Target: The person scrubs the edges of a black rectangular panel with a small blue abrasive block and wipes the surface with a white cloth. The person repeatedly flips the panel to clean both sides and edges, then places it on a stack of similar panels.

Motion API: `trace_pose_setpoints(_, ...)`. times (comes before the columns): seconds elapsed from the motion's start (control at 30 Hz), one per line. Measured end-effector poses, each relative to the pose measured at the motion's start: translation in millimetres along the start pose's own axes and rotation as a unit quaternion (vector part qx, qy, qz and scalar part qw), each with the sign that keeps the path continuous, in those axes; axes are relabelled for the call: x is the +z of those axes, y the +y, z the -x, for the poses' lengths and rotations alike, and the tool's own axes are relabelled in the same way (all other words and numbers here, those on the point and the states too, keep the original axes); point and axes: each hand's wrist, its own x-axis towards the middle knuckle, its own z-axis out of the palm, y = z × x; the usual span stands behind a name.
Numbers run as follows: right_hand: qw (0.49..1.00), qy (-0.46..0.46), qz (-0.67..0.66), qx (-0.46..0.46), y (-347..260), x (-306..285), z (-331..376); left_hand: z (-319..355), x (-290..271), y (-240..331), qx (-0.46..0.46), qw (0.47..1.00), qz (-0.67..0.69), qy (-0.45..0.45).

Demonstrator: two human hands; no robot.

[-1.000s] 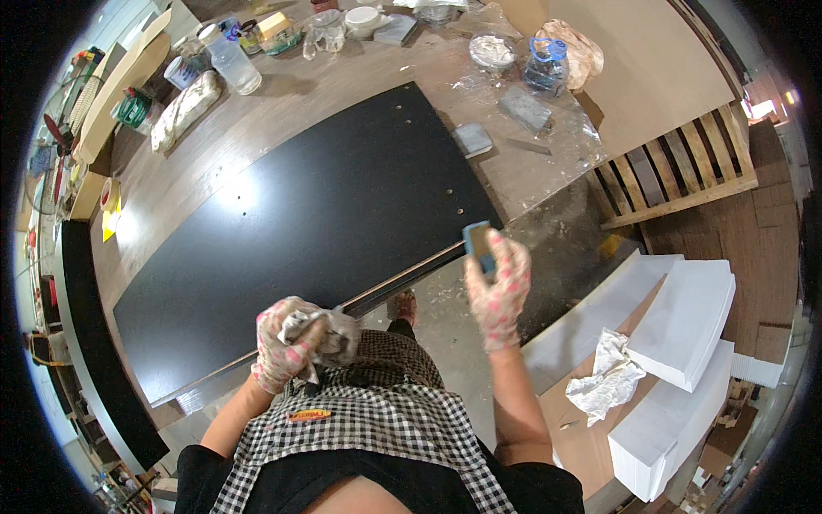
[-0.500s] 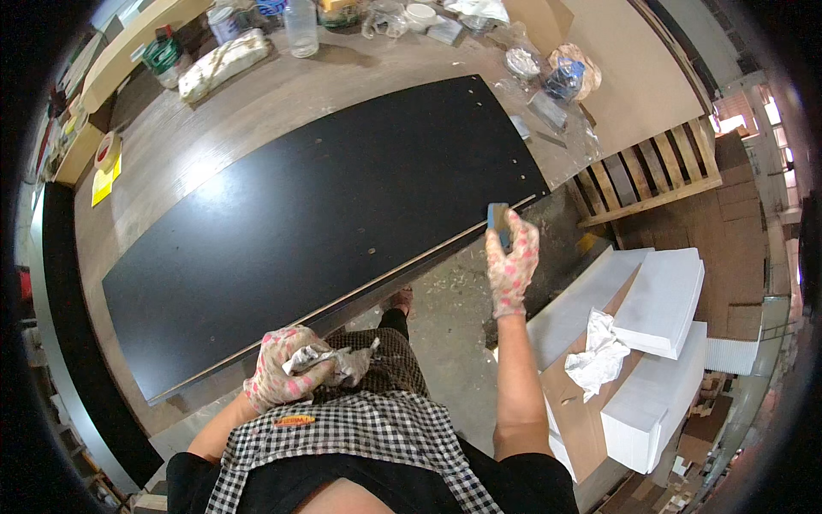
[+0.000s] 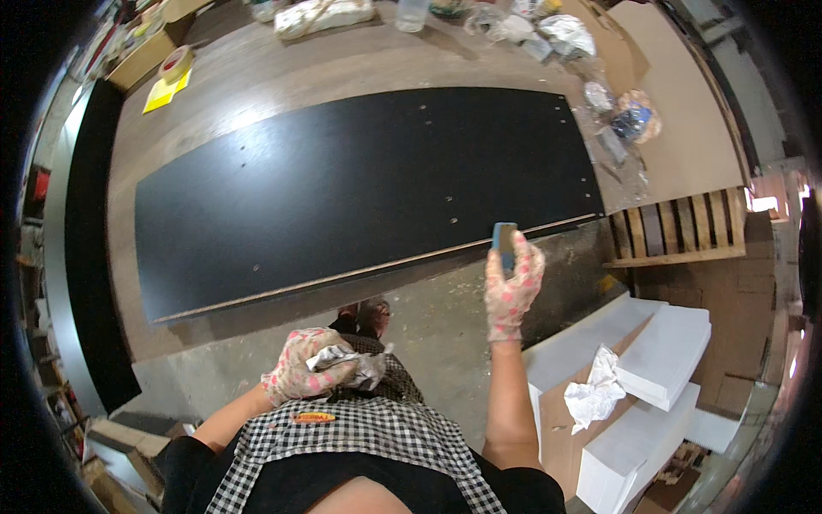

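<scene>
A long black board (image 3: 342, 180) with small holes lies flat on the worktable, and a pale strip runs along its near edge. At that edge, right of the middle, my right hand (image 3: 514, 295) grips a small block (image 3: 503, 243) with blue sides and a duller face. The block is at the edge; firm contact cannot be made out. Close to my apron, my left hand (image 3: 304, 364) is closed around a crumpled whitish cloth or paper (image 3: 364, 370), apart from the board. Both hands wear pale gloves with pink spots.
Tape (image 3: 176, 62) lies on a yellow sheet at the far left. A clear cup (image 3: 412, 14) and plastic wrappings stand behind the board. To the right are a wooden pallet (image 3: 676, 230), white panels (image 3: 638, 445) and a crumpled white paper (image 3: 595, 394). A dark panel (image 3: 86, 257) stands at left.
My right hand has moved leftward along the near edge with the block, away from the right end. My left hand is farther from the board. The view has turned.
</scene>
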Motion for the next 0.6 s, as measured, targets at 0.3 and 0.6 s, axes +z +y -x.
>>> trace_pose_setpoints(0.3, 0.976, -0.067, -0.191, -0.08, -131.1, 22.2, 61.5, 55.4, -8.1, -18.0, -0.095, 0.971, -0.212, -0.06)
trace_pose_setpoints(0.6, 0.973, -0.131, -0.136, -0.129, -266.4, 77.9, 139.8, 155.6, -80.0, -75.2, -0.128, 0.975, -0.18, -0.039)
